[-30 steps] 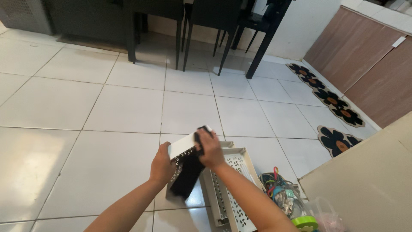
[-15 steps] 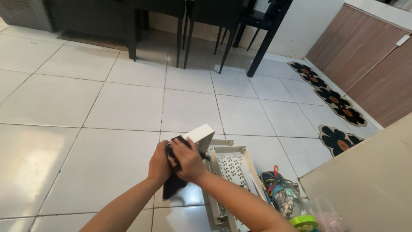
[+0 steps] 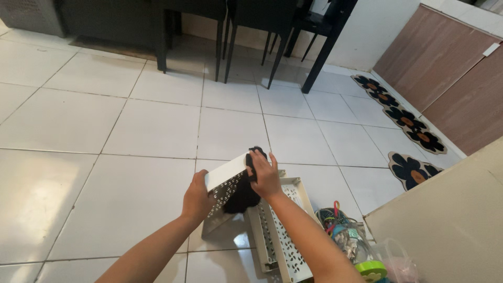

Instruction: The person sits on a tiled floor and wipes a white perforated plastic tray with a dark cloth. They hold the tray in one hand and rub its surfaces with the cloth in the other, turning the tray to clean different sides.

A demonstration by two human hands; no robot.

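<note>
My left hand (image 3: 196, 198) grips the left edge of a white perforated tray (image 3: 224, 184), tilted up on its lower corner above the floor. My right hand (image 3: 265, 175) presses a black cloth (image 3: 242, 195) against the tray's upper edge and inner face. The cloth hangs down inside the tray. A second white perforated tray (image 3: 285, 235) lies flat on the tiles just right of the held one, under my right forearm.
A clear bag of colourful small items (image 3: 343, 233) and a green-lidded container (image 3: 371, 270) lie by a beige panel (image 3: 450, 220) at right. Flower-pattern mats (image 3: 403, 118) run along brown cabinets (image 3: 450, 78). Black table and chair legs (image 3: 246, 36) stand at the back.
The tray has been turned and tilted more upright in my left hand. My right hand has moved the black cloth up along the tray's top edge.
</note>
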